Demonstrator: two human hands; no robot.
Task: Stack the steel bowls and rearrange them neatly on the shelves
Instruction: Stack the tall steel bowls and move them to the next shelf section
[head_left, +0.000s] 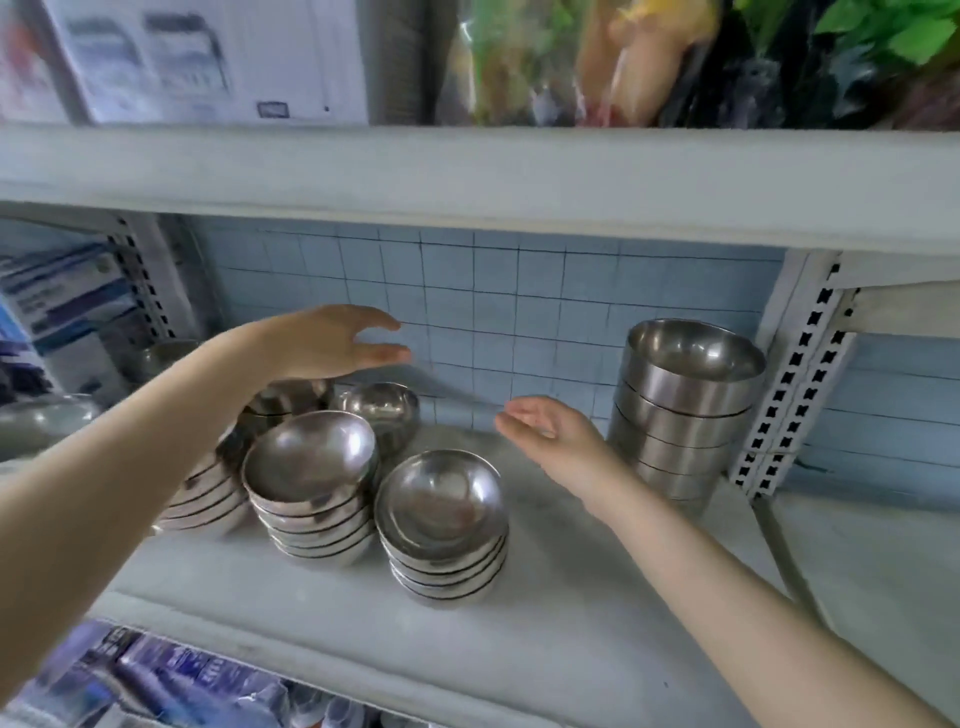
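Several stacks of steel bowls stand on a grey shelf (545, 613). A tall stack of deep bowls (685, 410) is at the right, by the upright. Two low stacks sit in the middle: one (441, 525) in front and one (311, 483) to its left. Behind them are a single small bowl (382, 410) and a partly hidden stack (208, 488) under my left forearm. My left hand (332, 343) hovers open above the rear bowls, touching nothing. My right hand (550, 436) is open, palm up, between the middle stacks and the tall stack.
The shelf above (467, 171) hangs low over the bowls and carries bagged goods (597, 57) and a white box (208, 57). A perforated upright (800, 384) bounds the right side. Boxes (67, 306) sit at the left; packets (171, 686) lie on the shelf below.
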